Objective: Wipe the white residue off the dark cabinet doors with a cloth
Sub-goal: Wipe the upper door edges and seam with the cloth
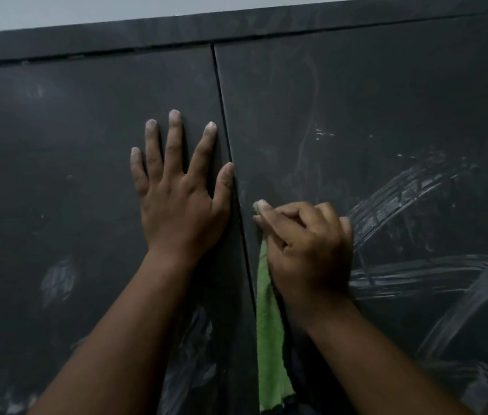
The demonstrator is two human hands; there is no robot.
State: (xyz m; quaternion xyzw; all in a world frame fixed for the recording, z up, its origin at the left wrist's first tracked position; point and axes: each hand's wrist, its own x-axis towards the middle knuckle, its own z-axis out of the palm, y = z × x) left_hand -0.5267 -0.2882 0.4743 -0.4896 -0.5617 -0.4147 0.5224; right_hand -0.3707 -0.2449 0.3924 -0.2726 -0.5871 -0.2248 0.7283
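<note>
At centre frame, my left hand (176, 187) lies flat on the left door (57, 145), fingers straight and spread, thumb along the seam (227, 145) between the two doors; it grasps nothing and appears to brace the panel. Just right of the seam, my right hand (305, 247) is curled round the green cloth (269, 339), pressing a bunched part against the right door (386, 85) while the loose tail hangs down toward the bottom edge of the frame. I judge the wiping step to be under way, with the cloth working the strip beside the seam. White residue (410, 199) remains in heavy streaks at right of centre and lower right, with fainter smears at lower left and lower centre, so most of the job looks outstanding. Next move, in my view: carry the cloth rightward over the thick streaks with firm, overlapping passes. Not verifiable: how much cloth sits beneath the fist, whether it is damp, and the lower parts of both doors, which are cut off. Lighting is dim and faint smears are hard to separate from glare.
</note>
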